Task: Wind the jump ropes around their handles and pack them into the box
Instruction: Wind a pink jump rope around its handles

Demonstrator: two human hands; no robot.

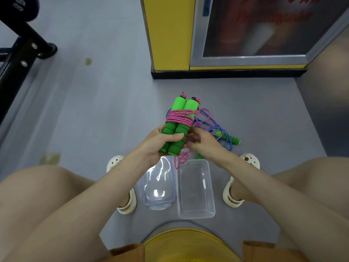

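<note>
My left hand (160, 143) grips the lower ends of two green foam handles (180, 121) held side by side and tilted away from me. Several turns of pink rope (180, 117) are wound around their middle. My right hand (200, 141) is beside the handles and pinches the loose pink rope, which hangs down to the floor (181, 159). A second jump rope with a blue cord (225, 136) and green handles (229, 138) lies tangled on the floor behind my right hand. A clear plastic box (196, 188) stands open on the floor between my feet.
The clear lid (158, 184) lies just left of the box. My knees and white clogs (124, 203) flank both. A yellow pillar (170, 35) and framed panel stand ahead; a black metal frame (22, 52) is at far left. Grey floor lies all around.
</note>
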